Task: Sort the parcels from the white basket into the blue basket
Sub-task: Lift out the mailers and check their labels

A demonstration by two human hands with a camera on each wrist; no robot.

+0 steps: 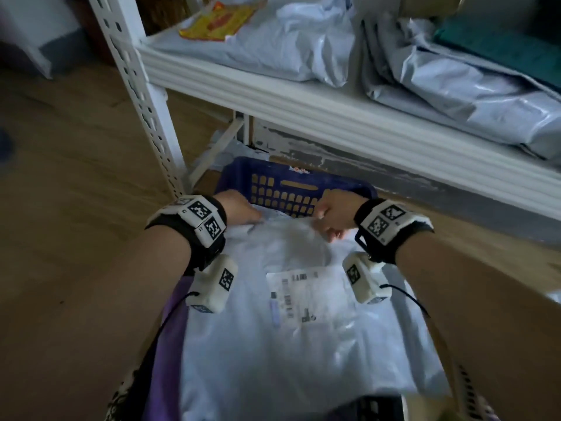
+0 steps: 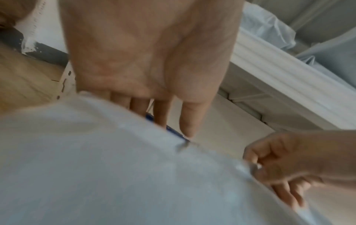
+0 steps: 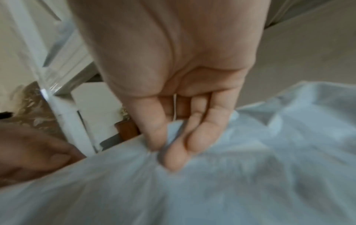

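A large white plastic parcel (image 1: 288, 344) with a printed label (image 1: 299, 294) lies stretched between my arms, its far edge above the blue basket (image 1: 297, 183) on the floor. My left hand (image 1: 243, 209) is at the parcel's far left corner; in the left wrist view its fingers (image 2: 186, 118) run straight down past the parcel's edge (image 2: 96, 167), the index tip touching it. My right hand (image 1: 331, 217) pinches the far edge, with the film (image 3: 231, 182) bunched between thumb and fingers (image 3: 173, 152). The basket's inside is mostly hidden by the parcel.
A white metal shelf (image 1: 303, 95) juts out above the blue basket, loaded with grey mailer bags (image 1: 455, 77) and a yellow packet (image 1: 218, 22). Its upright post (image 1: 142, 95) stands at the left. A slotted white rim (image 1: 466, 387) shows at the lower right. The floor is wood.
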